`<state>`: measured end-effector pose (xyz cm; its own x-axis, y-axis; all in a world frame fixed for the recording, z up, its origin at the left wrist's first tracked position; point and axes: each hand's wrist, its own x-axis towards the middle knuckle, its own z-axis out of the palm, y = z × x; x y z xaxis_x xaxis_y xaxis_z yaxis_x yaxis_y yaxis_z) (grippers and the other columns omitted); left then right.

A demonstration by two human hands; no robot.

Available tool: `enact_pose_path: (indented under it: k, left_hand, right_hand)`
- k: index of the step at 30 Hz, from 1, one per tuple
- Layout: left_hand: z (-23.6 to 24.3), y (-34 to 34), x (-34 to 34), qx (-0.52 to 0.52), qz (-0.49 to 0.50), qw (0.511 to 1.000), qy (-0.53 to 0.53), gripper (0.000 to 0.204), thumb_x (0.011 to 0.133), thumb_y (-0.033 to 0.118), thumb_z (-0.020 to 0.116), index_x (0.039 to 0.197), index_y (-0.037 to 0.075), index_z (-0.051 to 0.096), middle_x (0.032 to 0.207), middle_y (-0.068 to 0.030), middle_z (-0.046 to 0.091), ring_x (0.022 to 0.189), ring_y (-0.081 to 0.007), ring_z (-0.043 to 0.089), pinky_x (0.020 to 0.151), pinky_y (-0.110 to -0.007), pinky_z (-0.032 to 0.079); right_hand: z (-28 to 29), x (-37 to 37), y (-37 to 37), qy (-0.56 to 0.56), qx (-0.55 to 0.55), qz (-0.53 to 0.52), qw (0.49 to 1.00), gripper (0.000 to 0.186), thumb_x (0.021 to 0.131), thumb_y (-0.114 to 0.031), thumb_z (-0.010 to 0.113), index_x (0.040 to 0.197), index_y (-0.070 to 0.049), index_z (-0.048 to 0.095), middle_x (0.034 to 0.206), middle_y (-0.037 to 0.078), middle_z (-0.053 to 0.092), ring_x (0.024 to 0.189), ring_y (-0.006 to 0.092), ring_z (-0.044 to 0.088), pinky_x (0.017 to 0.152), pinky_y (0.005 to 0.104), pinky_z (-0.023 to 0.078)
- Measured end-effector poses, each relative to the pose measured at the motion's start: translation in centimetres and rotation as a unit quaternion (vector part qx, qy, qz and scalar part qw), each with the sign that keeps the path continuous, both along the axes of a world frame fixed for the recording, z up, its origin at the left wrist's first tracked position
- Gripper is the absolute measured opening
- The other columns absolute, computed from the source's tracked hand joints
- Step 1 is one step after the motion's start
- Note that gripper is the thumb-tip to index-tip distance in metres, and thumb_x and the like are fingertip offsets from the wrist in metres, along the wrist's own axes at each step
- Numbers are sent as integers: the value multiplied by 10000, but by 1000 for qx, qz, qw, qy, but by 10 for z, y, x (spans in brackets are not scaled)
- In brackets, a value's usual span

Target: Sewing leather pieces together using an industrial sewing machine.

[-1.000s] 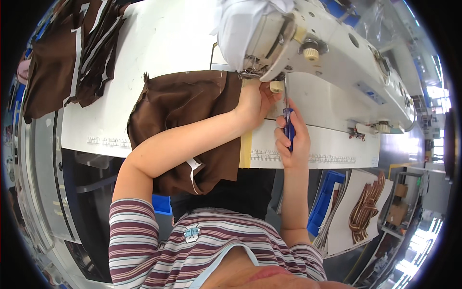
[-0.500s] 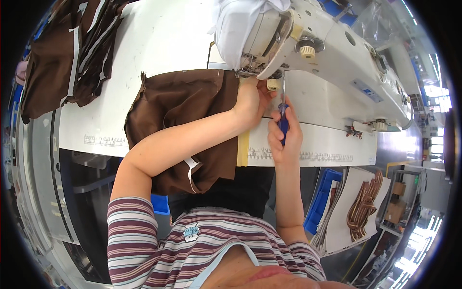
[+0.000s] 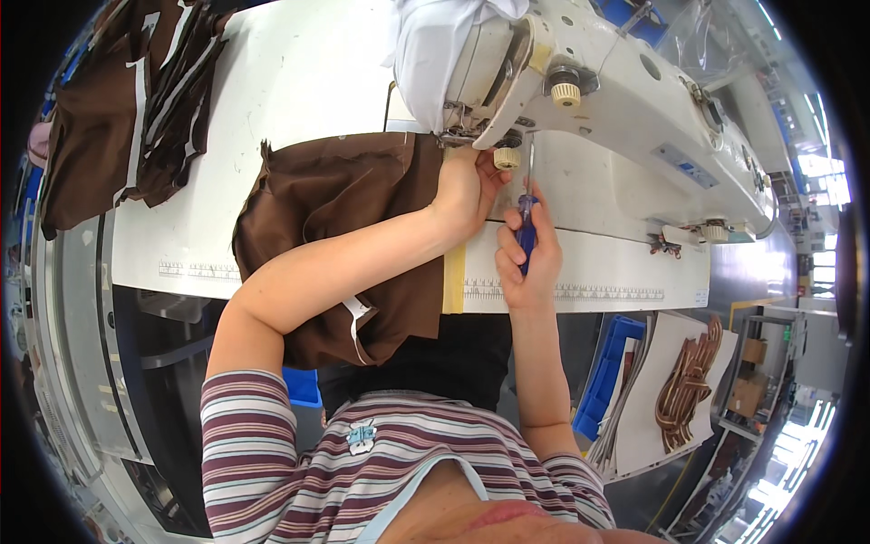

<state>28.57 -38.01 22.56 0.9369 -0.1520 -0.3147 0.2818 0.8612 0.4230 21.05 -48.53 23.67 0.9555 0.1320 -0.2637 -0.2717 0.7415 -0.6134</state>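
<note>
A white sewing machine stands on the pale table, its needle area above my left hand. That hand reaches under the machine head beside a cream knob; its fingers are bent and partly hidden, so what they touch cannot be made out. Brown fabric lies under my left forearm, its right edge at the needle area, and hangs over the table's front edge. My right hand is closed around the blue handle of a screwdriver. The shaft points away from me, toward the machine head.
More brown pieces with white strips lie at the far left. White cloth covers part of the machine head. Printed rulers and a yellow strip run along the table front. At the lower right are a blue tray and bundled brown strips.
My right hand and the screwdriver have shifted slightly left and nearer to me. The view has moved a little; the brown fabric lies much as before.
</note>
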Motion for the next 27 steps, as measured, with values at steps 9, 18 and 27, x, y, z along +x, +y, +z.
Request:
enact_pose_path:
  k: [9, 18, 27]
  left_hand:
    - [14, 4, -12, 161, -165, 971, -62, 293, 894, 76, 491, 1175, -3, 470, 1046, -131, 594, 584, -90, 436, 544, -230, 356]
    - [6, 6, 4, 198, -237, 940, -146, 365, 969, 110, 463, 1302, -17, 379, 970, -125, 630, 598, -67, 423, 563, -187, 397]
    - [7, 8, 9, 194, -252, 937, -144, 274, 998, 144, 422, 1233, 4, 410, 953, -127, 637, 603, -70, 475, 561, -199, 426]
  right_hand:
    - [11, -83, -26, -6, -220, 26, 975, 362, 957, -112, 455, 1302, -78, 349, 851, 110, 551, 396, 65, 386, 269, 176, 270]
    - [8, -91, -17, -64, -563, -96, 819, 385, 840, -26, 639, 1185, 9, 471, 975, 121, 622, 621, 128, 594, 528, 230, 460]
    - [7, -85, -12, -156, -685, -166, 692, 347, 819, -39, 665, 1144, 29, 567, 936, 158, 616, 796, 260, 625, 702, 315, 503]
